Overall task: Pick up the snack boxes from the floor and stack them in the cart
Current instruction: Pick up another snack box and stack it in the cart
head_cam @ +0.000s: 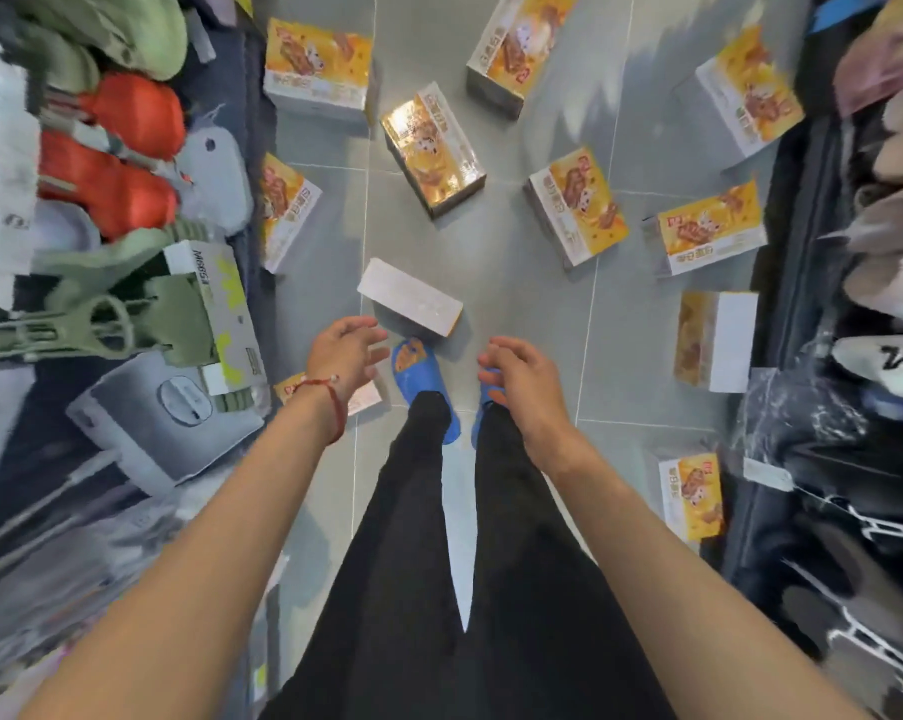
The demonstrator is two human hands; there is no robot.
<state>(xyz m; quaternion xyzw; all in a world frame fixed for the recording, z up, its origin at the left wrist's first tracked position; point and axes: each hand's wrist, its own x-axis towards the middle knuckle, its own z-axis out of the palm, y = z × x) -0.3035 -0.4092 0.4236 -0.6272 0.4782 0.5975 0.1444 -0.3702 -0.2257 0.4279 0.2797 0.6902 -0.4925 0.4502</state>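
Several yellow snack boxes lie scattered over the grey tile floor (517, 293). One box (410, 302) lies white side up just ahead of my feet. Others lie further out, such as a shiny one (433, 148) in the middle and one (576, 207) to its right. My left hand (345, 353) hangs above the floor just left of the white-sided box, fingers loosely curled, holding nothing. My right hand (519, 379) hangs level with it on the other side, also empty. No cart is in view.
Shelves line both sides of the aisle: slippers and boxed goods (127, 148) on the left, shoes (891, 252) on the right. My legs in black trousers and blue slippers (420, 376) stand mid-aisle. More boxes lie near the right shelf (691, 493) and behind my left wrist (366, 397).
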